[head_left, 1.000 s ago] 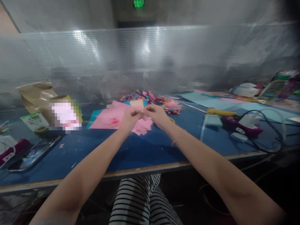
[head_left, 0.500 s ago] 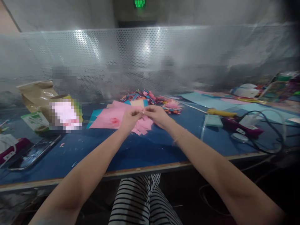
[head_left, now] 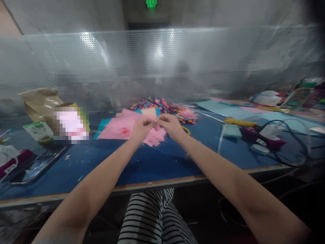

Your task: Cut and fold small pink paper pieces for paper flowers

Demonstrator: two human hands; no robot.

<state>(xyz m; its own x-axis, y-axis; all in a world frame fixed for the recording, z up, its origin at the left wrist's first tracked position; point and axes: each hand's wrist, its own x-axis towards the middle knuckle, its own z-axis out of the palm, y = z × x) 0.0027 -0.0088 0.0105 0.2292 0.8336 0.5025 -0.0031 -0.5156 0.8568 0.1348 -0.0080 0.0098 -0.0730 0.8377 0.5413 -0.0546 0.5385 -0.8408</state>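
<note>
My left hand (head_left: 142,128) and my right hand (head_left: 171,126) meet fingertip to fingertip above the table. Between them they pinch a small piece of pink paper (head_left: 155,121), mostly covered by the fingers. Below my hands lie several small cut pieces of pink paper (head_left: 153,138). A larger pink sheet (head_left: 114,128) with a red smudge lies left of my left hand, over blue sheets (head_left: 101,125). Behind my hands is a heap of colourful paper pieces (head_left: 162,104), and a pink paper flower-like piece (head_left: 187,115) sits at its right end. A yellow ring handle (head_left: 187,130) shows beside my right wrist.
A phone (head_left: 38,166), a small green-white box (head_left: 38,131) and a brown paper bag (head_left: 38,101) are on the left. At the right lie a yellow-handled glue gun (head_left: 240,122), a purple power strip (head_left: 264,137) with cables and light blue sheets (head_left: 223,110). A perforated metal screen (head_left: 149,64) stands behind.
Both hands stay together with only slight finger movement. My right hand and forearm have shifted a little, and the yellow ring handle beside the wrist shows more clearly.
</note>
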